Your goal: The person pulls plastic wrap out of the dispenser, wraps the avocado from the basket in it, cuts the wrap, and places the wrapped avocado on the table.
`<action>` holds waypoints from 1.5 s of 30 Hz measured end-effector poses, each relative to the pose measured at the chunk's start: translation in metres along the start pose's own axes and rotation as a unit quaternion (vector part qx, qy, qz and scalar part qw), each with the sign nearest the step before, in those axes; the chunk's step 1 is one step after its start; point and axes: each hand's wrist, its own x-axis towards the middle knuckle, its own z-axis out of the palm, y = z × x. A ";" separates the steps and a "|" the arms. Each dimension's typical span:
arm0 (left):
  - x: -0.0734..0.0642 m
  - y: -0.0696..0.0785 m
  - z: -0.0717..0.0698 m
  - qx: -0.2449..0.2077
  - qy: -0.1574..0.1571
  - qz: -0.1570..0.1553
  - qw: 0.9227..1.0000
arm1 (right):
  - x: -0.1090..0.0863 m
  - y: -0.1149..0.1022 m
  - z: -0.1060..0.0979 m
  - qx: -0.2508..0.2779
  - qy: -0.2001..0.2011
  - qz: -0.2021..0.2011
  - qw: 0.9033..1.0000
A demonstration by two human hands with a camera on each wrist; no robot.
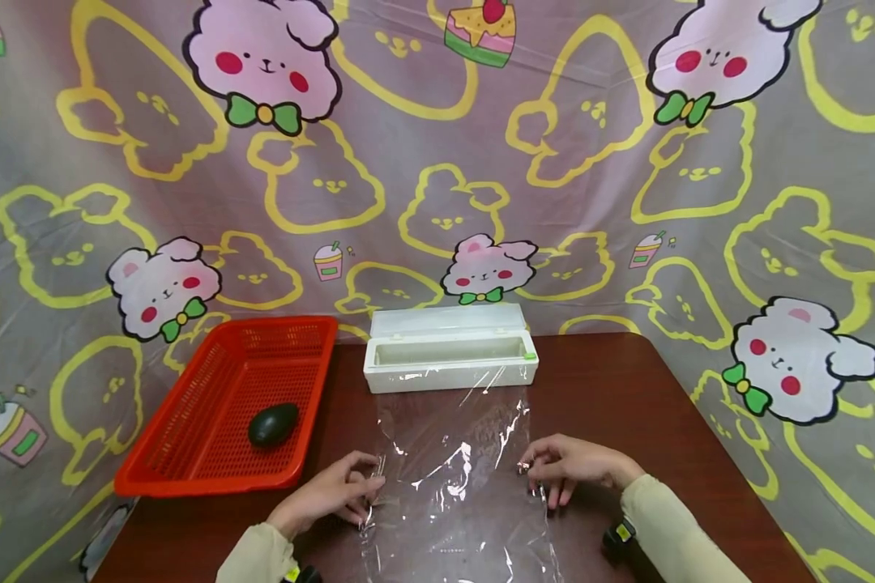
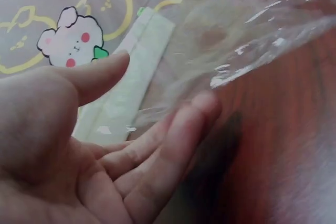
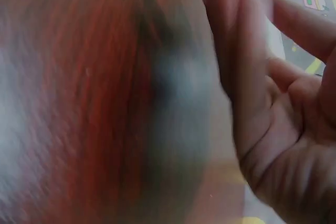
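A sheet of clear plastic wrap (image 1: 445,486) stretches from a white wrap dispenser box (image 1: 448,376) toward the near side of the table. At its left edge is my left hand (image 1: 335,490). In the left wrist view that thumb stands apart from the fingers (image 2: 181,129), and the wrap's edge runs right at the fingertips. My right hand (image 1: 572,465) is at the opposite edge of the wrap. The right wrist view has its fingers (image 3: 247,66) nearly straight, with the thumb tip close beside them. The dispenser's lid (image 1: 448,320) is raised.
On the left of the dark red-brown table (image 1: 598,380) stands a red plastic basket (image 1: 211,486). Inside it lies a dark green avocado-shaped thing (image 1: 273,425). A patterned cloth (image 1: 437,194) hangs behind the table and along its sides.
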 end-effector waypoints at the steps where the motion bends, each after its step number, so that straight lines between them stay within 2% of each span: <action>1: 0.000 0.002 -0.001 0.011 0.013 0.000 1.000 | 0.001 -0.001 -0.001 -0.013 0.013 0.002 1.000; 4: 0.002 0.008 -0.003 0.051 0.059 0.015 0.997 | 0.003 -0.005 -0.004 -0.061 0.062 0.007 0.996; 6: 0.006 0.012 -0.003 0.104 0.103 0.035 0.989 | 0.006 -0.008 -0.006 -0.096 0.098 0.009 0.991; 7: 0.010 0.014 -0.002 0.134 0.129 0.049 0.981 | 0.007 -0.010 -0.008 -0.115 0.119 0.007 0.986; 9: 0.019 0.019 0.001 0.204 0.184 0.076 0.958 | 0.012 -0.014 -0.011 -0.152 0.170 0.000 0.974; 11: 0.032 0.024 0.002 0.259 0.231 0.094 0.933 | 0.019 -0.017 -0.014 -0.185 0.236 -0.014 0.954; 12: 0.039 0.027 0.002 0.277 0.249 0.101 0.923 | 0.023 -0.018 -0.016 -0.198 0.270 -0.021 0.942; 13: 0.046 0.029 0.002 0.288 0.259 0.104 0.916 | 0.027 -0.019 -0.018 -0.216 0.302 -0.031 0.928; 14: 0.052 0.032 0.002 0.294 0.265 0.103 0.913 | 0.030 -0.021 -0.020 -0.228 0.331 -0.036 0.915; 16: 0.065 0.037 0.001 0.291 0.267 0.104 0.913 | 0.037 -0.023 -0.025 -0.243 0.369 -0.044 0.896; 18: 0.075 0.040 0.000 0.287 0.262 0.098 0.916 | 0.042 -0.025 -0.027 -0.248 0.382 -0.049 0.889; 20: 0.082 0.041 -0.001 0.285 0.261 0.093 0.918 | 0.048 -0.026 -0.028 -0.243 0.377 -0.053 0.892; 23: 0.088 0.040 -0.003 0.290 0.270 0.078 0.915 | 0.054 -0.027 -0.028 -0.231 0.362 -0.060 0.901; 25: 0.090 0.040 -0.005 0.294 0.277 0.073 0.912 | 0.057 -0.027 -0.027 -0.227 0.358 -0.064 0.903; 31: 0.095 0.043 -0.011 0.303 0.287 0.081 0.905 | 0.061 -0.029 -0.030 -0.228 0.366 -0.060 0.900; 38: 0.099 0.043 -0.012 0.318 0.302 0.088 0.894 | 0.064 -0.030 -0.034 -0.219 0.366 -0.051 0.903; 45: 0.102 0.044 -0.014 0.323 0.311 0.091 0.889 | 0.067 -0.030 -0.037 -0.217 0.369 -0.049 0.902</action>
